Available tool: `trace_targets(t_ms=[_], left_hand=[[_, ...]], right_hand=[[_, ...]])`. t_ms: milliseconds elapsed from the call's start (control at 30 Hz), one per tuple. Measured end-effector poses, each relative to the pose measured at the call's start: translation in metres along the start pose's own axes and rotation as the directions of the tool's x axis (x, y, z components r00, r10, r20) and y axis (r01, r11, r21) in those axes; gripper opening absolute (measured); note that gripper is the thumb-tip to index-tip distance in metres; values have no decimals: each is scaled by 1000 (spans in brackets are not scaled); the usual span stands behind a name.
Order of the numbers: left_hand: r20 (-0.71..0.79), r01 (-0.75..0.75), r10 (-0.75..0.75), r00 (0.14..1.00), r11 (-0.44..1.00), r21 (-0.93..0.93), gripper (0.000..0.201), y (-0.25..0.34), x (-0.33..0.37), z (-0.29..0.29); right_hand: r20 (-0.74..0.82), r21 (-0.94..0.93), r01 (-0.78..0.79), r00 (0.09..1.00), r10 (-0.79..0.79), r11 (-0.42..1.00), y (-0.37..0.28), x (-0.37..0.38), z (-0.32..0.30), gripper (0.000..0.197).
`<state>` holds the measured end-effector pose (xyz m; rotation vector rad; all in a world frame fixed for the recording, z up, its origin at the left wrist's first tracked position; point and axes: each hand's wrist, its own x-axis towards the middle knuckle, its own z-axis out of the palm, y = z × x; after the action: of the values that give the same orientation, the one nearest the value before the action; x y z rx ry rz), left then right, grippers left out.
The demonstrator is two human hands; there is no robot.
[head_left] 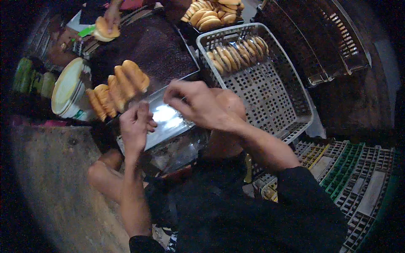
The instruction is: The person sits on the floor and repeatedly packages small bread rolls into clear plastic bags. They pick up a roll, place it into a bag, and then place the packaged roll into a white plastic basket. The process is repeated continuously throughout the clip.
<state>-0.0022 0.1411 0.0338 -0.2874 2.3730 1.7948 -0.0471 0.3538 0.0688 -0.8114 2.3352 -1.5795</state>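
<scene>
My left hand is over the left end of a shiny metal tray, its fingers curled. Across from it, my right hand hovers over the tray's far right part, fingers bent in toward the thumb. Anything thin between the fingers of either hand is too blurred to make out. Several golden long buns stand side by side just beyond my left hand. Clear plastic lies at the tray's near side, over my lap.
A grey crate holds wrapped buns. Beyond the tray lies a dark crumbly mass. A tub stands left. Another person's hand holds a bun near a green spatula. Stacked crates are at right.
</scene>
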Motion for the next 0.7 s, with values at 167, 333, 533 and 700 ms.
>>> trace_targets(t_ms=[167, 333, 533, 700], left_hand=[[66, 173, -192, 979, 618, -767, 75, -8, 2, 14], [-594, -359, -144, 792, 676, -643, 37, -32, 23, -23], [-779, -391, -390, 490, 701, -597, 47, -112, 7, -115], [-778, -311, -353, 520, 770, -557, 61, -114, 8, -110]], right_hand=[[-225, 675, -107, 912, 342, 730, -19, -14, 19, 17], [-242, 621, -191, 876, 418, 760, -26, 10, 52, 26], [-502, -580, -94, 823, -265, 809, 121, 108, 147, 35], [-355, -40, -287, 899, 255, 957, 104, 116, 78, 35]])
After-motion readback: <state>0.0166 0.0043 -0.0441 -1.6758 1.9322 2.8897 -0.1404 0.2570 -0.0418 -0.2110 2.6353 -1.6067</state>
